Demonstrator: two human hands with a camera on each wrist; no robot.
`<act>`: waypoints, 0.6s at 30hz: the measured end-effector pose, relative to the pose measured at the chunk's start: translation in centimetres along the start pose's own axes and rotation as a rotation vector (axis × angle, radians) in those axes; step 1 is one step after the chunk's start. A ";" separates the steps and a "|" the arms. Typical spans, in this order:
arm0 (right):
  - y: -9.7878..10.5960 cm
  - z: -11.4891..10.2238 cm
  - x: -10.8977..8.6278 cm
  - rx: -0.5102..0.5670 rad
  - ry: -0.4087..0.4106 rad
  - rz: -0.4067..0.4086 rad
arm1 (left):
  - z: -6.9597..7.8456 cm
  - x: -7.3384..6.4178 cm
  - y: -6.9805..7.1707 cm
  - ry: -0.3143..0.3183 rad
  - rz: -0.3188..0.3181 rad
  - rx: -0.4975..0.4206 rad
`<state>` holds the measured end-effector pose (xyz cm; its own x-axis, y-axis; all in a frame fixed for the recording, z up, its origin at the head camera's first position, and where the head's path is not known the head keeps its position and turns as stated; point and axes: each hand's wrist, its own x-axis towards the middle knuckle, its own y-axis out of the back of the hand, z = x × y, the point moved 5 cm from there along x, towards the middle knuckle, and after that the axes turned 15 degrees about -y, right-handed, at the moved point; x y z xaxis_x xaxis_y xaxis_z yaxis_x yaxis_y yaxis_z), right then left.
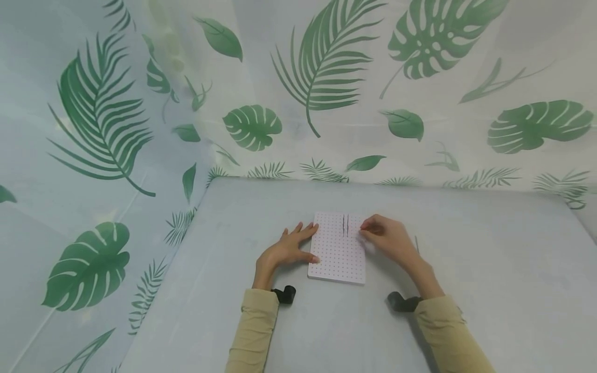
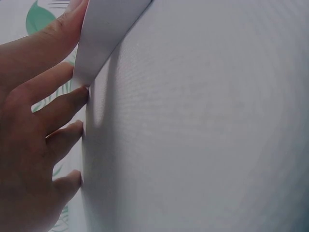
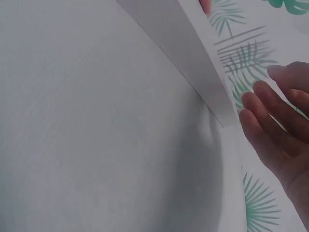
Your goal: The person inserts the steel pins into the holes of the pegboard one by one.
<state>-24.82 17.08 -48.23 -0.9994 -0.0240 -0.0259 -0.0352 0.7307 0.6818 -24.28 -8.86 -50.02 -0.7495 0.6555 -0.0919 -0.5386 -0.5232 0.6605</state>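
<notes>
A white board [image 1: 338, 259] with a grid of small dots lies flat on the table. Thin dark pins [image 1: 345, 226] stand in two short rows near its far end; in the right wrist view several such pins [image 3: 241, 46] stick out from the board face. My left hand [image 1: 286, 249] rests at the board's left edge, fingers spread, thumb [image 2: 53, 38] on its side. My right hand [image 1: 389, 238] is over the board's right edge, thumb and index fingertips close together. I cannot tell whether a pin is between them. The other right-hand fingers [image 3: 265, 113] are bent.
A thin dark stick [image 1: 417, 244] shows on the grey-white table [image 1: 489, 269] just right of the right hand. Black wrist cameras [image 1: 285, 295] sit at both cuffs. A white curtain [image 1: 345, 134] with green leaf prints borders the table at the back and left.
</notes>
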 end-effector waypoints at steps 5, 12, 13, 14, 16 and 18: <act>0.9 1.0 -0.4 -0.062 -0.015 0.010 | -0.1 0.0 0.0 0.001 0.002 0.001; 2.4 1.8 -1.1 -0.126 -0.018 0.004 | 0.0 0.0 -0.1 0.009 -0.001 0.008; 2.7 1.9 -1.2 -0.133 -0.017 0.007 | 0.1 0.0 -0.1 0.009 -0.001 0.008; 2.9 2.0 -1.3 -0.144 -0.019 0.011 | 0.1 0.0 -0.1 0.010 -0.001 0.007; 3.4 2.2 -1.4 -0.159 -0.026 0.009 | 0.1 0.0 0.0 0.012 -0.001 0.007; 3.8 2.5 -1.5 -0.176 -0.029 0.010 | 0.1 0.0 0.0 0.014 -0.001 0.007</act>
<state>-23.46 21.63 -47.45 -0.9993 0.0039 -0.0381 -0.0281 0.5998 0.7996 -24.23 -8.83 -49.89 -0.7545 0.6483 -0.1024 -0.5361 -0.5188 0.6659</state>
